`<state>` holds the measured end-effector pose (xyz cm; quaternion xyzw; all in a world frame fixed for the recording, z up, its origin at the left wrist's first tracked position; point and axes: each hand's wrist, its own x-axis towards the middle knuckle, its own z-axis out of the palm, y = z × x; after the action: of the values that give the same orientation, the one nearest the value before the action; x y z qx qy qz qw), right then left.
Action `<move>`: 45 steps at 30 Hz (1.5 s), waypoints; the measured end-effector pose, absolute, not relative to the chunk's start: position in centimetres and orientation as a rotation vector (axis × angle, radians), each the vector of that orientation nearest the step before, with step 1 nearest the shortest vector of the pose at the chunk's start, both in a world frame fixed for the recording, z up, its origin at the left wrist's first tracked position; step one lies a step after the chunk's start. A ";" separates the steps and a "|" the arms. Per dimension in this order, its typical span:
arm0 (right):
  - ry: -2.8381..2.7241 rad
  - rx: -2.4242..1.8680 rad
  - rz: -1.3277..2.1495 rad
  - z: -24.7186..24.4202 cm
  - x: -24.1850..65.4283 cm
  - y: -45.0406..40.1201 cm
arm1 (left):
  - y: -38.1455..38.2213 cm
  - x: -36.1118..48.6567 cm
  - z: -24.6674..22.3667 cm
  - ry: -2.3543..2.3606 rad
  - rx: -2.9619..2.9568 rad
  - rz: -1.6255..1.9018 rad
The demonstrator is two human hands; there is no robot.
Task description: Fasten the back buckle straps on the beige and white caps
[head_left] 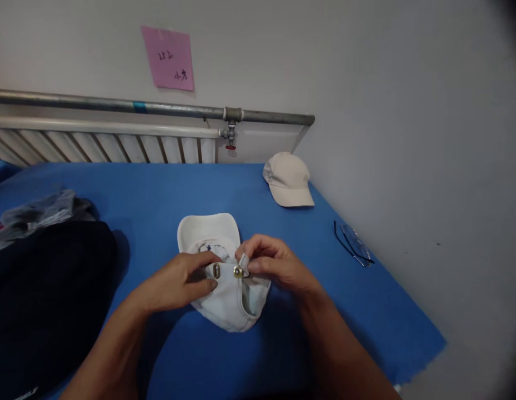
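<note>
A white baseball cap (224, 305) lies on the blue table, its brim pointing away from me and its back opening facing me. My left hand (178, 280) pinches the cap's edge beside an oval brass eyelet (216, 270), thumb outside and fingers at the inner side. Between the thumb and fingers of my right hand (274, 261) is the loose end of the cap's back strap (244, 263). Right by that strap sits a small brass buckle (238, 271). The inside of the cap is partly hidden by my hands.
A beige cap (287, 175) rests at the back right of the blue table (178, 189). Folded eyeglasses (355, 244) lie near the right edge, close to the wall. Dark clothing (53, 300) and a clear plastic bag (41, 214) cover the left. Behind stands a radiator (103, 145).
</note>
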<state>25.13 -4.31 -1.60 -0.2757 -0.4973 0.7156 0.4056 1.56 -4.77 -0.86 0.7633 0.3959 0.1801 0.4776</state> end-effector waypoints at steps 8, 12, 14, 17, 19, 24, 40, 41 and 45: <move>-1.195 -0.629 1.808 -1.9 25.1 -4.1 | -4.8 1.2 -1.0 0.926 1.830 0.386; -1.191 -0.596 1.793 -2.0 25.2 -4.0 | -4.8 1.0 -0.9 0.858 1.766 0.396; -1.191 -0.602 1.795 -2.0 25.2 -4.0 | -4.8 1.0 -0.9 0.824 1.710 0.416; -1.198 -0.636 1.802 -2.1 25.3 -4.0 | -5.0 1.0 -0.8 0.798 1.555 0.451; -1.208 -0.645 1.802 -2.0 25.3 -4.0 | -5.1 1.1 -0.7 0.793 1.456 0.465; -1.249 -0.636 1.839 -2.1 25.4 -4.1 | -5.0 1.3 -0.5 0.749 1.376 0.389; -1.263 -0.676 1.818 -2.3 25.5 -4.0 | -4.6 2.9 -1.6 0.778 1.010 0.546; -1.264 -0.689 1.806 -2.3 25.5 -4.0 | -4.5 3.0 -1.6 0.783 0.952 0.584; -1.299 -0.734 1.776 -2.3 25.4 -4.1 | -4.3 3.3 -1.9 0.816 0.752 0.653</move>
<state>25.41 -4.06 -2.26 -0.2901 -0.5135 0.7020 0.3993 3.29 -4.26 -1.88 0.3507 0.3805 0.3046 0.7997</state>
